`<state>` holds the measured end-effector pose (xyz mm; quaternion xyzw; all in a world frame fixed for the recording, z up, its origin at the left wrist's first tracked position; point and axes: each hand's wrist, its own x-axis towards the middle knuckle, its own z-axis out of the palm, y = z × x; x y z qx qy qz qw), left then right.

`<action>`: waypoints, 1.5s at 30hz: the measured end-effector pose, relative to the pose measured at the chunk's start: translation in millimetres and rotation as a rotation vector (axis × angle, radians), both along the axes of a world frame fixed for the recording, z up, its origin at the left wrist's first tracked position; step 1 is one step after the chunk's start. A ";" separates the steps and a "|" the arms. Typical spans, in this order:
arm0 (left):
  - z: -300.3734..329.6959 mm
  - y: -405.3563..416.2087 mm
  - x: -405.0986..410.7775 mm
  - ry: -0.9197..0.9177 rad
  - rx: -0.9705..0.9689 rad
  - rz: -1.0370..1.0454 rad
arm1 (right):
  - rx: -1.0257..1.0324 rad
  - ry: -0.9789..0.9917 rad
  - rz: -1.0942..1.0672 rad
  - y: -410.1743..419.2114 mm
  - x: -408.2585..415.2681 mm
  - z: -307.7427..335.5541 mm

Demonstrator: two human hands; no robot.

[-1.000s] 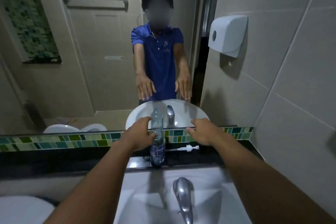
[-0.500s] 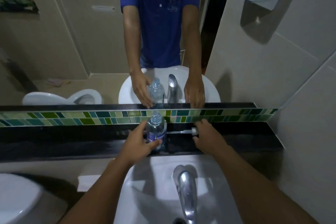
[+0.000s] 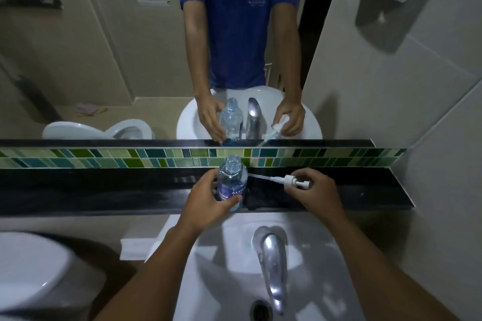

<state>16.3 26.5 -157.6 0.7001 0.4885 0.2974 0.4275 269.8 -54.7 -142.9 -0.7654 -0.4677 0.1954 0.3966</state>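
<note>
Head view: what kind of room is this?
A bathroom, probably a small washroom: a white sink with a chrome tap, a toilet beside it, and a mirror above the black ledge.

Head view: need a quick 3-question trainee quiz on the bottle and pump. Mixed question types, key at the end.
1. True or false: the white pump is screwed onto the clear bottle.
2. The bottle stands on: A) the sink rim, B) the black ledge, C) the toilet lid.
3. Fill in: the ___ hand holds the pump.

Key
1. False. The bottle neck is open and the pump is off, held beside it.
2. B.
3. Right. The right hand holds the pump in its fingers, while the left hand grips the bottle.
</note>
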 end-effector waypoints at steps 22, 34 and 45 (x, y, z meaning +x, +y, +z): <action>56.5 -88.5 -43.2 0.339 0.178 0.017 | 0.444 0.208 0.001 -119.0 -46.7 158.0; 66.6 -112.8 -50.2 0.392 0.263 -0.051 | 0.325 0.247 0.102 -132.7 -62.0 168.5; 67.0 -161.1 -31.4 0.129 0.250 -0.127 | 0.281 0.584 0.244 -135.1 -118.7 113.8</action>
